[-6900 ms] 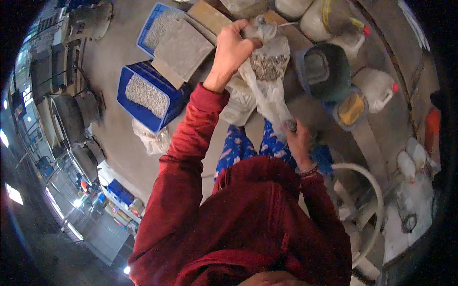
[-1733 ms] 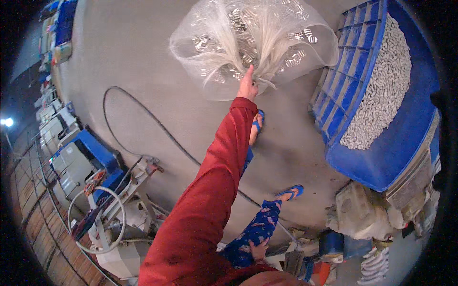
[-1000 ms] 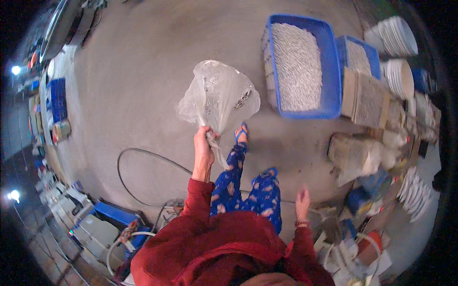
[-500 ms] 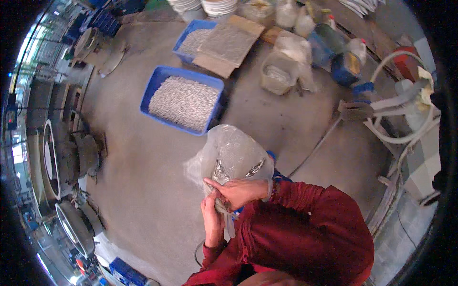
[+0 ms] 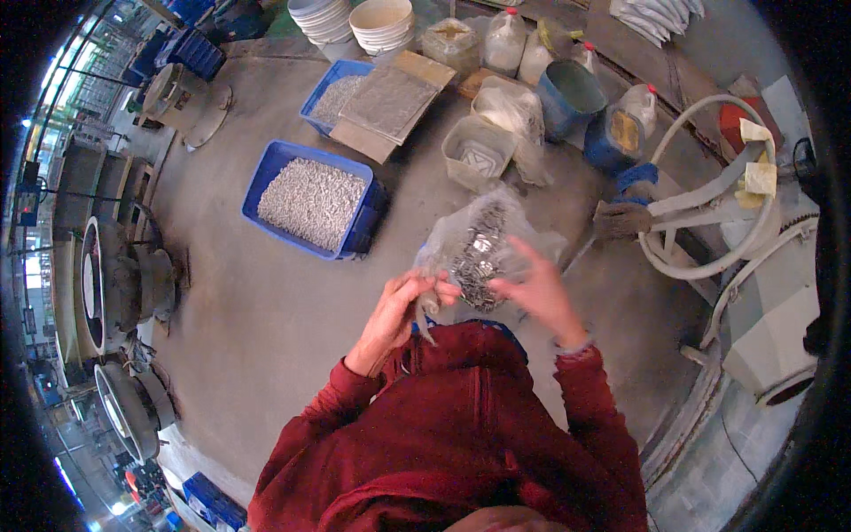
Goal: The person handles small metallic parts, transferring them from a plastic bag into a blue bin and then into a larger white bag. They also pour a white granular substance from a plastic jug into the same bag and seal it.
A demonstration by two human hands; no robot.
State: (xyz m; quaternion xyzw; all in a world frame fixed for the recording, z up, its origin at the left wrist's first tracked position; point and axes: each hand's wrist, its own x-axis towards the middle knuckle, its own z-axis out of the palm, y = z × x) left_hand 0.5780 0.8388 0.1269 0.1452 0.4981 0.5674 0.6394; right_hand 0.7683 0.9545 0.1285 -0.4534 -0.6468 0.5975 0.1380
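Observation:
A clear plastic bag lies open in front of me, full of small shiny metal parts whose exact kind I cannot make out. At its near left edge, my left hand pinches the gathered plastic, and a pale limp strip dangles below those fingers. My right hand, slightly blurred, is over the bag's right side with fingers spread and nothing seen in them.
Ahead on the left stands a blue bin of small pale pellets. Beyond it, cardboard partly covers another blue bin. Tubs, including a translucent one, and white buckets stand farther off. A hose coils at right.
My hands were together at the bag's gathered mouth; now they are apart, the right one moved to the right. The bag has opened, baring the metal parts. The view has shifted.

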